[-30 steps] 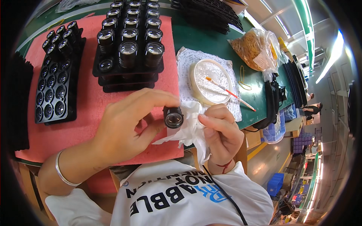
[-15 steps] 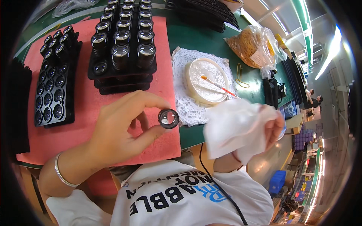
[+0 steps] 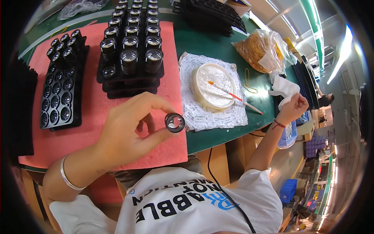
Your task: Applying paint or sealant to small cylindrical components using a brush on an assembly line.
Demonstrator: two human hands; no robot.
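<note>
My left hand (image 3: 128, 128) pinches a small round lens in a black ring (image 3: 174, 123) between thumb and forefinger, above the edge of the pink mat. Out at the right, my right hand (image 3: 293, 108) has its fingers closed on a crumpled white wipe (image 3: 285, 88), beyond the table's right edge. Between the hands, a round white dish (image 3: 197, 87) with clear wrinkled film inside rests on a printed white sheet (image 3: 235, 121). A thin brush (image 3: 237, 98) with a red and white handle lies across the dish, its handle end past the rim.
Stacked black trays (image 3: 130, 84) with upright black lens barrels stand on the pink mat (image 3: 156, 148). Left of them is another lens tray (image 3: 58, 97). A clear bag of yellow rubber bands (image 3: 259, 50), a loose rubber band (image 3: 249, 84) and black trays (image 3: 212, 17) lie toward the back.
My right hand has carried the white wipe away from the lens, outward to the right and farther off. My left hand still holds the lens in nearly the same place.
</note>
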